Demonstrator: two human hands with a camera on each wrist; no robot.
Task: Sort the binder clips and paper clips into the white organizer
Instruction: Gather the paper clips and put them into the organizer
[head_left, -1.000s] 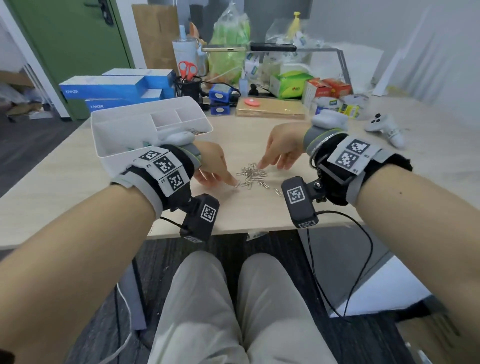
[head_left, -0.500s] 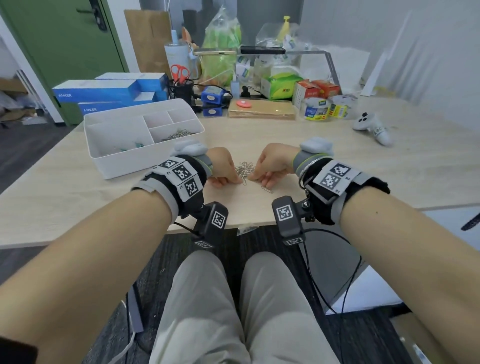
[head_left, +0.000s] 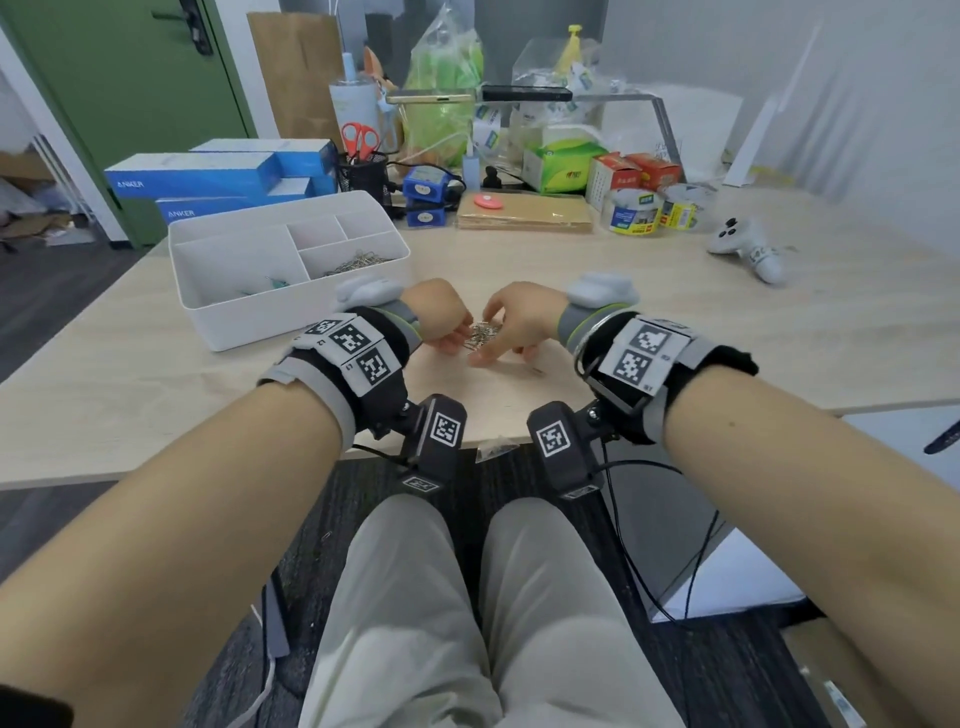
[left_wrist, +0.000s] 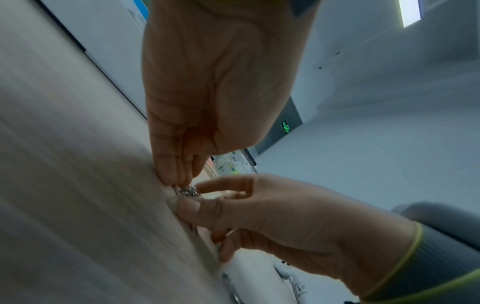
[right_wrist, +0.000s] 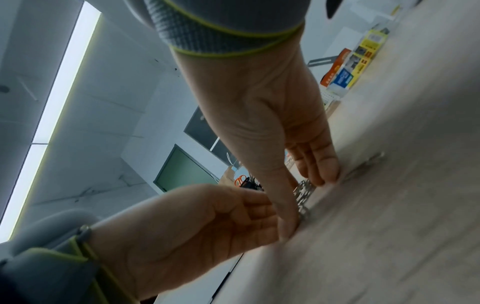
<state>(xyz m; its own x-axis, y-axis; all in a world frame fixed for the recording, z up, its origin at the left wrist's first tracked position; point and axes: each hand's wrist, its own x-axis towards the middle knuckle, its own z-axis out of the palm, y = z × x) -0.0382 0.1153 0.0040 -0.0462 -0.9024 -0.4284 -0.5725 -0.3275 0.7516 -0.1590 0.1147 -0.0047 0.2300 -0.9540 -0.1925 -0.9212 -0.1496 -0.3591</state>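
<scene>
A small heap of silver paper clips (head_left: 479, 332) lies on the wooden table, bunched between my two hands. My left hand (head_left: 449, 340) presses its fingertips (left_wrist: 171, 174) onto the table against the heap's left side. My right hand (head_left: 498, 338) straddles the heap, with its thumb (right_wrist: 288, 224) on the near side and its fingers (right_wrist: 322, 168) on the far side, pinching the clips (right_wrist: 303, 191). The white organizer (head_left: 249, 322) stands at the left. Its front right compartment holds paper clips (head_left: 358, 262), and teal binder clips (head_left: 278, 283) lie in the large one.
One stray clip (head_left: 537, 370) lies just right of my right hand. Behind are blue boxes (head_left: 208, 176), a pen cup with scissors (head_left: 361, 166), a cardboard pad (head_left: 524, 213), tape rolls (head_left: 636, 210) and a white controller (head_left: 745, 249). The table's front edge is close behind my wrists.
Both hands have closed in on the clips from either side. The spread heap is now a tight bunch, and my right hand's pointing fingers have curled round it.
</scene>
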